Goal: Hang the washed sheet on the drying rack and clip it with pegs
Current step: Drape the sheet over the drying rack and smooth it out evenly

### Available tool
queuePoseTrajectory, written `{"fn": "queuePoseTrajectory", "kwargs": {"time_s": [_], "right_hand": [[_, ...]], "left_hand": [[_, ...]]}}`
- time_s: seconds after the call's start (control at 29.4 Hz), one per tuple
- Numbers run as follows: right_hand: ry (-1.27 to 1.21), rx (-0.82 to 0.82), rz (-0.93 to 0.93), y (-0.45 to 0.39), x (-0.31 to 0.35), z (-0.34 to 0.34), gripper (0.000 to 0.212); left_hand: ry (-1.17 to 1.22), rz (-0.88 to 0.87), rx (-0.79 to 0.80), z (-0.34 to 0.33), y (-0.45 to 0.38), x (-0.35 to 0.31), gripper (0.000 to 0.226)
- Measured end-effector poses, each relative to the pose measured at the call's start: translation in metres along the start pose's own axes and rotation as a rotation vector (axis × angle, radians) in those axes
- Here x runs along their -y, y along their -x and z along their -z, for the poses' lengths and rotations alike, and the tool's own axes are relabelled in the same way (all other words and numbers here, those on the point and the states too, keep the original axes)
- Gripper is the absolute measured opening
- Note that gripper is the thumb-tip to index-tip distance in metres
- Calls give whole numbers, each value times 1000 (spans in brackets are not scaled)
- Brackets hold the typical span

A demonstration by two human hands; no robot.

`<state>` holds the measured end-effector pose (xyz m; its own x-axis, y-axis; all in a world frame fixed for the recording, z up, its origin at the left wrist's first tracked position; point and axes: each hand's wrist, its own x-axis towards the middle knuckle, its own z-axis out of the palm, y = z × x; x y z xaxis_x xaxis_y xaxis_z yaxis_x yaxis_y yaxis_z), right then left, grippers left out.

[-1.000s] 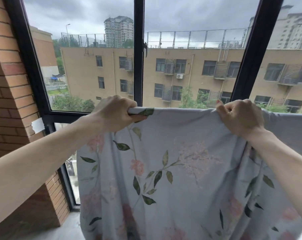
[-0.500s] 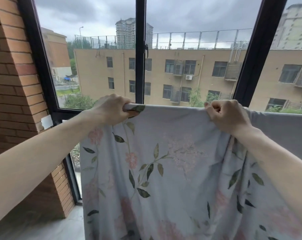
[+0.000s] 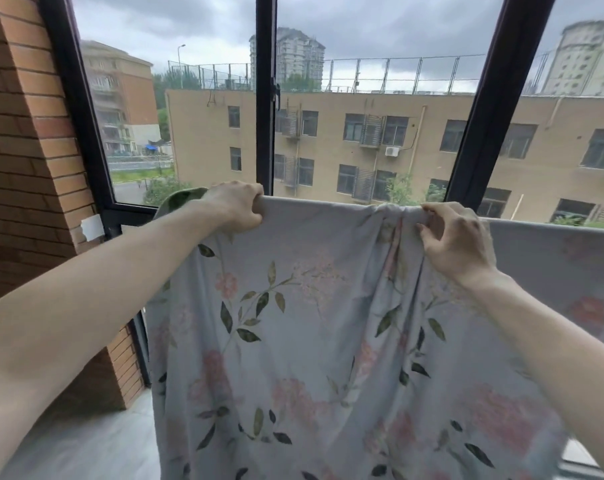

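Now the sheet (image 3: 314,323) hangs draped between both hands, its top edge level with them: left hand (image 3: 236,206) clenched round that edge, right hand (image 3: 456,240) pinching a bunched fold near the window (image 3: 265,98).

A pale grey floral-print cotton sheet (image 3: 314,323) is hanging straight down, its top edge bunching towards the right.
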<state>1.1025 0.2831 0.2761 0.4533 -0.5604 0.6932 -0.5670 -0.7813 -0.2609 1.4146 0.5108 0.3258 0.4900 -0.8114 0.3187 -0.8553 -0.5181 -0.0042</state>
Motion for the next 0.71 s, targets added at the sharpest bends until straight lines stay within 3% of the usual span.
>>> {"fn": "queuePoseTrajectory", "kwargs": {"time_s": [0.17, 0.31, 0.51, 0.61, 0.71], "right_hand": [[-129, -84, -32, -11, -4, 5, 17], [-122, -29, -60, -28, -11, 9, 7], [75, 70, -104, -20, -43, 12, 36], [0, 57, -119, -22, -53, 14, 34], [-71, 16, -197, -25, -72, 30, 28]], "left_hand": [[130, -182, -7, -6, -9, -92, 43], [142, -236, -44, -17, -19, -128, 42], [154, -249, -67, -34, -25, -118, 31], [174, -282, -110, -38, -32, -112, 19], [157, -304, -130, -39, -33, -113, 23]]}}
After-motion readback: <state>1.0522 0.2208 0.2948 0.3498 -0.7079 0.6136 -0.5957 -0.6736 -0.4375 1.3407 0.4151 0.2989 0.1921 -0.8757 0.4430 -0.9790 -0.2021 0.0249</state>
